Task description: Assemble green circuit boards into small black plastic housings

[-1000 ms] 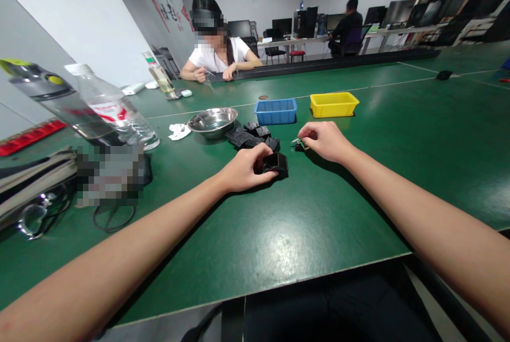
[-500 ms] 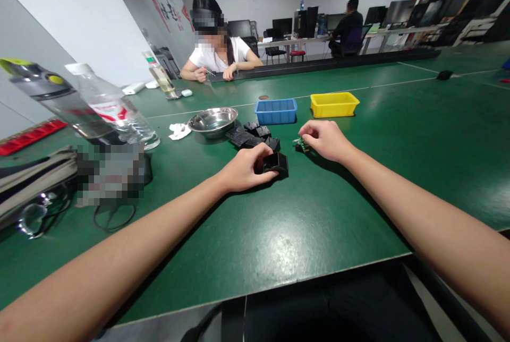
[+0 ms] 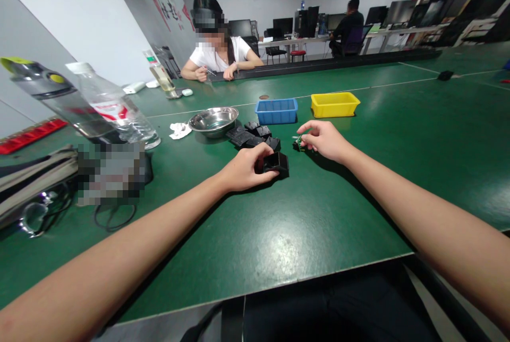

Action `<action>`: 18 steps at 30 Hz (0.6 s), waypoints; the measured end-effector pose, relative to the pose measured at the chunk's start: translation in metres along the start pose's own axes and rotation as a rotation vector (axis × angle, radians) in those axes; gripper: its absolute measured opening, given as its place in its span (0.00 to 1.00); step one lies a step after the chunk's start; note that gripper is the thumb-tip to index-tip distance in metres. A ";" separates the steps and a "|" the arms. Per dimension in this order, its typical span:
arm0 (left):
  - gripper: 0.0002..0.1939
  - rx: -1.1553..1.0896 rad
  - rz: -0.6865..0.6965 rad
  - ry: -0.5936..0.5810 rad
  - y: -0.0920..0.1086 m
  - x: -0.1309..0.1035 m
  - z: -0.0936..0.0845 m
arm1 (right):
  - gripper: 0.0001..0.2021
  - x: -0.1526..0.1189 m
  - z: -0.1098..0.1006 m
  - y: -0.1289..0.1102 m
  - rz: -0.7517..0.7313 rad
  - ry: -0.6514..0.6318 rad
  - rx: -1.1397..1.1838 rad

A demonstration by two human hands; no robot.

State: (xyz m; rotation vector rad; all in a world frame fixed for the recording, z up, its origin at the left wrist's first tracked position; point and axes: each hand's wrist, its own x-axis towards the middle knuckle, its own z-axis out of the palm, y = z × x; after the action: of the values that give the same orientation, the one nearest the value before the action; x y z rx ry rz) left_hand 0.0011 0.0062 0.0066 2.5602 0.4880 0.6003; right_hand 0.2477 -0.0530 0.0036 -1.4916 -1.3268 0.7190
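One box (image 3: 282, 165): nearest of the small things, on the table (image 3: 223, 241), opening in view; keep fingertips on its outer walls so the opening stays unblocked.
Left hand (image 3: 244, 170): curled round the box, thumb on the near side; a light, steady hold should stop it skidding. Same pose as in the earlier frames.
Board (image 3: 298, 144): small, green, beyond the box and to its right; best handled by its edges, sparing its face.
Right hand (image 3: 326, 141): partly open, fingers at the board; whether it grips firmly, I cannot tell.
Change: a half second earlier those fingertips pinch together over the board; now they are spread, one raised clear.
Black parts (image 3: 255, 136): heaped just past the left hand; best left unbumped.
Bowl (image 3: 214, 121), blue bin (image 3: 276, 112), yellow bin (image 3: 334, 106): farther back, unmoved.
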 end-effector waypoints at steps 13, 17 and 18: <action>0.17 0.010 0.006 0.001 -0.001 -0.001 0.000 | 0.11 0.001 -0.003 0.003 -0.022 -0.058 -0.059; 0.17 0.006 0.000 0.015 0.000 -0.001 0.000 | 0.12 0.001 -0.005 0.004 -0.057 -0.074 -0.137; 0.17 0.006 -0.001 0.020 0.001 -0.001 0.000 | 0.12 0.001 -0.006 0.004 -0.064 -0.080 -0.146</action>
State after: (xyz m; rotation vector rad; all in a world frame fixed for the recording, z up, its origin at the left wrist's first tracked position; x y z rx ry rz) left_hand 0.0006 0.0053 0.0068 2.5621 0.4980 0.6251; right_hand 0.2547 -0.0531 0.0021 -1.5414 -1.5084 0.6574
